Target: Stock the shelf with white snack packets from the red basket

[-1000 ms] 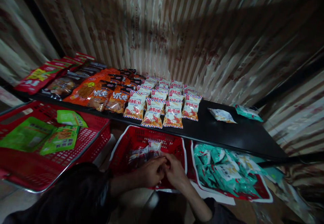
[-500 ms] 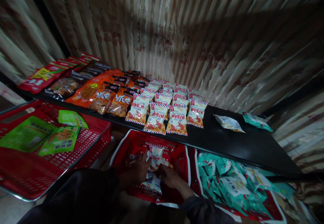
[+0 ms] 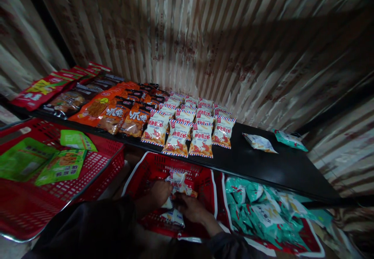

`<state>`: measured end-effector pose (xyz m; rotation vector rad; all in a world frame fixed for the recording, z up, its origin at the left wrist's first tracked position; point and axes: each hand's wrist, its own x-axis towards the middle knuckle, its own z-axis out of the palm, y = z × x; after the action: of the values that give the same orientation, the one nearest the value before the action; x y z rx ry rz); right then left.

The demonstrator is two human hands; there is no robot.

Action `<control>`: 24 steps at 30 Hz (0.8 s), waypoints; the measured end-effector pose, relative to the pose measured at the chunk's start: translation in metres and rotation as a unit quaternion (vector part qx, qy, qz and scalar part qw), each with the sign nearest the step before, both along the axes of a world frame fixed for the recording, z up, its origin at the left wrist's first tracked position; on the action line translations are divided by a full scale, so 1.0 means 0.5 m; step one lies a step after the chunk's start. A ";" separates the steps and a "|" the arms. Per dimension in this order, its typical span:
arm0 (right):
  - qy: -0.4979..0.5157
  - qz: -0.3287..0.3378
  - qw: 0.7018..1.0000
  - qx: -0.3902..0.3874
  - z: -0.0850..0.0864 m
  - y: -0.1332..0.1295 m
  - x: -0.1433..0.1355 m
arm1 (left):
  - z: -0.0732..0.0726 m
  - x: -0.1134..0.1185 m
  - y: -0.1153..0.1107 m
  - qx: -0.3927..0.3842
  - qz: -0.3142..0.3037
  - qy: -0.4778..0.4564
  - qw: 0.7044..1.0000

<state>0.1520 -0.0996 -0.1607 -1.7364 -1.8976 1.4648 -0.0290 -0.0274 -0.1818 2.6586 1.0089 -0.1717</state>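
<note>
In the middle red basket [image 3: 214, 190] lie a few small white-and-orange snack bags [image 3: 177, 177], some turned face down. My left hand [image 3: 161, 193] is down in this basket, its fingers closed on the edge of a snack bag [image 3: 168, 203] that it partly hides. From the right my right hand [image 3: 191, 209] reaches in, fingers curled over the same bags close to the left one; its fingertips are in shadow. Above the basket, rows of matching snack bags [image 3: 200, 138] stand on the black shelf [image 3: 242, 161].
Left on the shelf are orange snack packs [image 3: 136, 120] and red packs [image 3: 41, 91]. One white bag [image 3: 258, 142] and one teal bag [image 3: 290, 140] lie at right. A red basket [image 3: 96, 173] holds green pouches [image 3: 62, 167]; another basket [image 3: 317, 247] holds teal bags [image 3: 263, 216].
My left hand has drawn its fingers in from a flatter pose to a closed one. The right hand has shifted slightly left and down among the bags. The whole view has moved slightly.
</note>
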 end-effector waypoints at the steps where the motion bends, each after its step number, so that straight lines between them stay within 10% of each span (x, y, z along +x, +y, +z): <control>1: 0.007 -0.008 1.000 0.002 -0.001 0.002 0.002 | 0.021 0.003 0.001 -0.003 0.006 0.007 1.000; 6: 0.066 -0.051 0.996 0.020 -0.003 0.011 0.014 | 0.111 0.013 0.013 -0.027 0.011 -0.001 1.000; 15: 0.195 -0.141 0.970 0.041 0.045 0.017 0.022 | 0.181 0.007 0.033 -0.079 0.080 -0.117 0.987; 19: 0.193 -0.121 0.972 0.051 0.116 0.024 0.047 | 0.232 0.008 0.042 -0.128 0.095 -0.209 0.965; 24: 0.165 -0.094 0.967 0.170 0.269 0.051 0.092 | 0.323 0.039 0.060 -0.304 0.129 -0.445 0.832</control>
<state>0.1980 -0.0743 -0.0261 -1.3761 -1.6449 1.1859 -0.0096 0.0026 -0.0202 1.6587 0.7714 0.6447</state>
